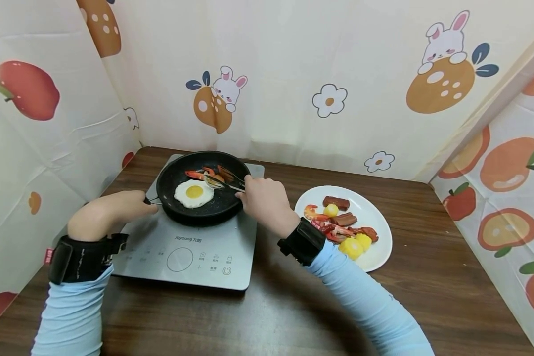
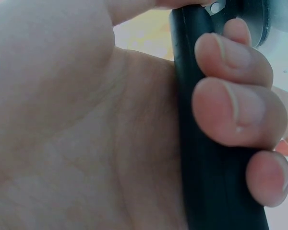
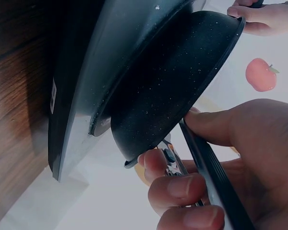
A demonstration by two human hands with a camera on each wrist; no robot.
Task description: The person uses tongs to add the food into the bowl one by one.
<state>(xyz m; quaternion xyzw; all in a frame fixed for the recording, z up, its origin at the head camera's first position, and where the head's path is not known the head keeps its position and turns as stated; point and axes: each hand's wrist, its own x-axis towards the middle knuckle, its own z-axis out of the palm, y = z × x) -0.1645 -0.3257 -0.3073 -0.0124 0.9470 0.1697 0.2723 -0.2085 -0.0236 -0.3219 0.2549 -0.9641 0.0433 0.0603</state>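
A black frying pan (image 1: 213, 210) sits on a grey induction cooktop (image 1: 160, 247), with a fried egg (image 1: 194, 193) and red food pieces (image 1: 204, 174) inside. My left hand (image 1: 111, 210) grips the pan's black handle (image 2: 206, 158), fingers (image 2: 233, 112) curled round it. My right hand (image 1: 264, 200) holds metal tongs (image 1: 224, 182) with black grips (image 3: 216, 177), their tips over the food at the pan's far side. In the right wrist view the pan (image 3: 173, 81) shows from below.
A white plate (image 1: 374, 217) with sausage pieces, shrimp and yellow chunks stands right of the cooktop on the brown wooden table (image 1: 449, 277). Printed cloth walls (image 1: 293, 64) close in the back and both sides.
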